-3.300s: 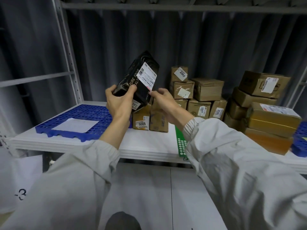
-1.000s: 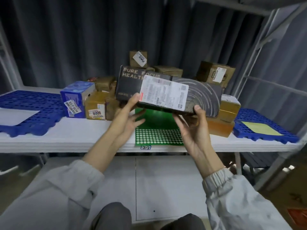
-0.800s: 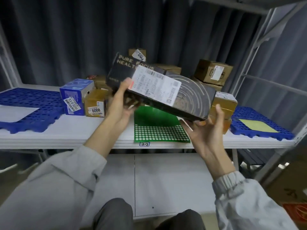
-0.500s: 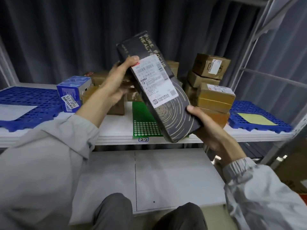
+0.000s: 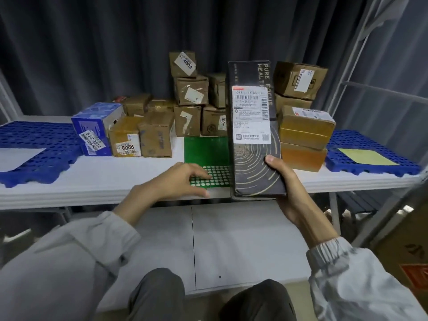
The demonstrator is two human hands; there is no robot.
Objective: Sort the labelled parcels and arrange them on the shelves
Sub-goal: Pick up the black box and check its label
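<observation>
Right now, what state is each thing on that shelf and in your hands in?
Black box: upright, label facing the camera, held at its lower end.
Right hand: grips the black box.
Left hand: holds nothing, over the green mat.
Blue box: resting on the shelf.

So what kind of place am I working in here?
Most likely a parcel sorting or stock room: taped cardboard parcels with shipping labels are stacked on a white metal-framed shelf, with blue pallet mats as sorting zones. The right hand holds a labelled black box.

The person wears a pale grey long-sleeved jacket [image 5: 69,262] with gathered elastic cuffs [image 5: 328,250], and dark grey trousers [image 5: 157,295]; both hands are bare.
</observation>
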